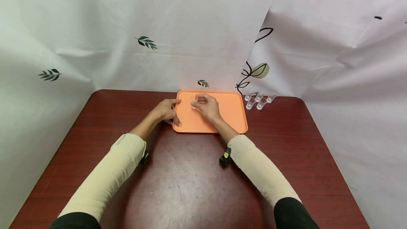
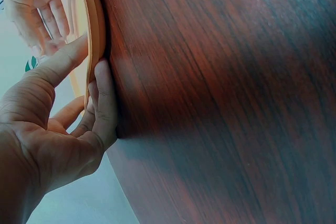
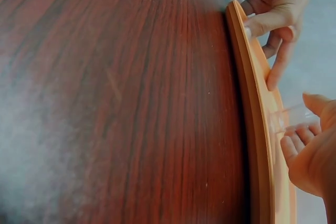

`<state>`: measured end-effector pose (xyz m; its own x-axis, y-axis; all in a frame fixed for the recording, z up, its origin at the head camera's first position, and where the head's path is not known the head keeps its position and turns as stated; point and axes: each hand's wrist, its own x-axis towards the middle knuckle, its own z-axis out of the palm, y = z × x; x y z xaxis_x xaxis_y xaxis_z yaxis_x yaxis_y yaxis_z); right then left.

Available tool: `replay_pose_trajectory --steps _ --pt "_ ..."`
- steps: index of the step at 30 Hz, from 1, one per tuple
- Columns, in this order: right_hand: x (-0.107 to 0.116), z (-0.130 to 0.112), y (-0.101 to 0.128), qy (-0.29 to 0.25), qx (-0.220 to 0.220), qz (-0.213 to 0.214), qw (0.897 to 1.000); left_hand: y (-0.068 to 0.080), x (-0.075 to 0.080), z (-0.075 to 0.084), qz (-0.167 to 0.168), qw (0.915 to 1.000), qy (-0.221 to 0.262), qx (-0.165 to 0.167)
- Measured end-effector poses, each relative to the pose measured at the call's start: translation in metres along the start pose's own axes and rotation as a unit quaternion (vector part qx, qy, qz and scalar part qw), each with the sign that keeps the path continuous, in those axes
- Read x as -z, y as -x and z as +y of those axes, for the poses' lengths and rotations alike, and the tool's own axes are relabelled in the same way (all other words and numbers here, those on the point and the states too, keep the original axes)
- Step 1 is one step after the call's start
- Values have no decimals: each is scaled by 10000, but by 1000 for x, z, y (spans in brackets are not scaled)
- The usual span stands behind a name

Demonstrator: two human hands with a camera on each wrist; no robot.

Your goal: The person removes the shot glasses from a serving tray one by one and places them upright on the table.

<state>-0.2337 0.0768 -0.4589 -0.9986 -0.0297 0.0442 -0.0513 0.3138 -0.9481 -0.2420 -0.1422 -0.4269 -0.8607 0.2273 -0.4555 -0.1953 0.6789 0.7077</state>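
While the tray [image 1: 222, 116] lies flat on the table [image 1: 190, 179], at the table's far middle, its left rim is gripped by the left hand [image 1: 165, 110]: in the left wrist view the thumb [image 2: 58, 66] is laid over the top of the rim [image 2: 94, 30] and the fingers [image 2: 105, 103] are curled against its outer edge, where it meets the wood. Over the tray's left half, just right of that hand, a small clear cup [image 1: 193, 100] is pinched between the thumb and fingertips of the right hand [image 1: 206, 106]; in the right wrist view the cup [image 3: 289, 118] is seen low over the tray's surface, though whether it touches the surface cannot be told. The two hands are close together but apart. Just past the tray's right far corner, a cluster of clear cups [image 1: 258, 100] is stood on the table, near the curtain [image 1: 203, 27] hung behind it. Both forearms are covered by cream sleeves [image 1: 108, 176], with a small dark device [image 1: 224, 158] strapped at the right wrist, nearer than the tray.
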Motion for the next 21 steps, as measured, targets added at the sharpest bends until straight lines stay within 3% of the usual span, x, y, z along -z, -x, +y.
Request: replay_pose_trajectory --steps 9,21 --pt "16 4 10 -297 64 9 9995 1 0 -1 36 10000 -51 -40" --pt "60 12 29 -800 -136 156 9966 0 -1 -2 30 9999 -7 -104"
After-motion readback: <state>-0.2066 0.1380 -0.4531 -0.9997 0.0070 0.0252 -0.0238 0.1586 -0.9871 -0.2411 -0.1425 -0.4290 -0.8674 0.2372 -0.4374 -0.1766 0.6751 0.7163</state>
